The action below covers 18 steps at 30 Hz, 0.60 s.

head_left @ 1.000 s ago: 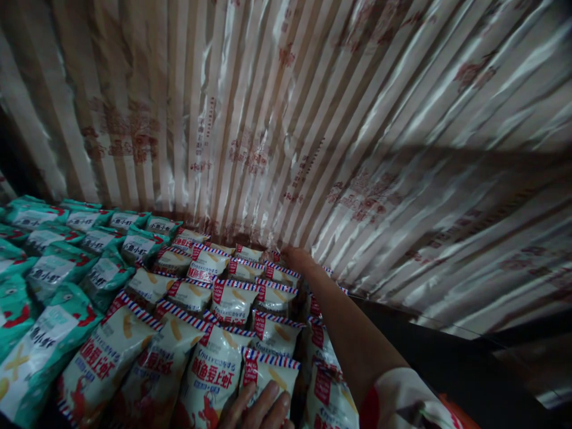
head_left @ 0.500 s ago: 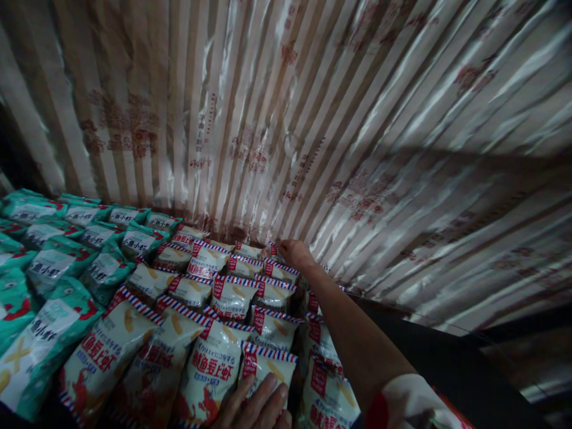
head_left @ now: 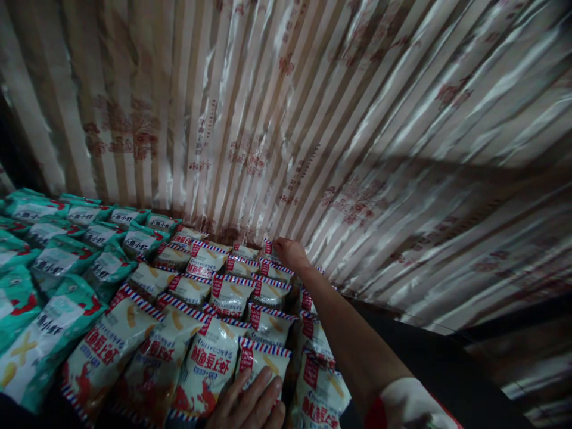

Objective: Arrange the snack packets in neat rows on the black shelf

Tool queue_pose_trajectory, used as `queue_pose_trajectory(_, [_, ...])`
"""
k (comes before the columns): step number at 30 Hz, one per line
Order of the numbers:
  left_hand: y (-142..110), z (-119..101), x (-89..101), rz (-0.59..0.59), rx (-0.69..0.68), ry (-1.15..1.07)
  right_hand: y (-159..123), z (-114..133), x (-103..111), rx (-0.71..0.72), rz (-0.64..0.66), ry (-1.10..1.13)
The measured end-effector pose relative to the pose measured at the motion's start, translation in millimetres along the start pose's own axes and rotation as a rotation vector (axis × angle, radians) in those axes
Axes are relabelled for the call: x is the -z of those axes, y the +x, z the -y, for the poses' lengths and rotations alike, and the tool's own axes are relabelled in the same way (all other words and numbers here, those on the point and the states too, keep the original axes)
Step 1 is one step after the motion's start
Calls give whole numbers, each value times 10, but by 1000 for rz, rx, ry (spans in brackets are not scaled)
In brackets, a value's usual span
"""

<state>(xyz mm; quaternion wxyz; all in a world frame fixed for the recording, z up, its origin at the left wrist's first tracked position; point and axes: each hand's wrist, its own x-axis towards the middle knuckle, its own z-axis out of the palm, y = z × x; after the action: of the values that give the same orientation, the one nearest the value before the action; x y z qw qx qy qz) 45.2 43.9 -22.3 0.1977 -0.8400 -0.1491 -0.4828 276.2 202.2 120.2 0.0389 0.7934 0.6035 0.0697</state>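
Note:
My right hand [head_left: 290, 252] reaches to the back row, fingers closed on the upper edge of a cream snack bag [head_left: 269, 247] with a red label and striped border; the rest of that bag is partly hidden. At the bottom, my left hand [head_left: 251, 402] lies with its fingers stretched out flat over the lower part of a front snack bag [head_left: 263, 360] of the same kind. More cream snack bags [head_left: 231, 295] stand in rows between the two hands, tilted back and overlapping.
Teal snack bags [head_left: 51, 262] fill the left side in rows. Behind everything rises a pleated, shiny striped sheet [head_left: 250, 119] with red printed drawings. A dark flat surface [head_left: 415, 351] extends to the right of the cream bags.
My right hand has shifted slightly left with its fingers still closed at the back-row bag. My left hand has slid slightly left and down in view, still on the front bag.

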Motion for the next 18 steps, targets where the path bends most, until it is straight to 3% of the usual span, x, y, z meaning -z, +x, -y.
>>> queue_pose_trajectory(11, [-54, -89, -105, -28, 51, -5, 174, 50, -231, -39, 134, -68])
queue_pose_trajectory(18, [-12, -73, -95, -47, 58, 7, 199, 60, -199, 22, 150, -90])
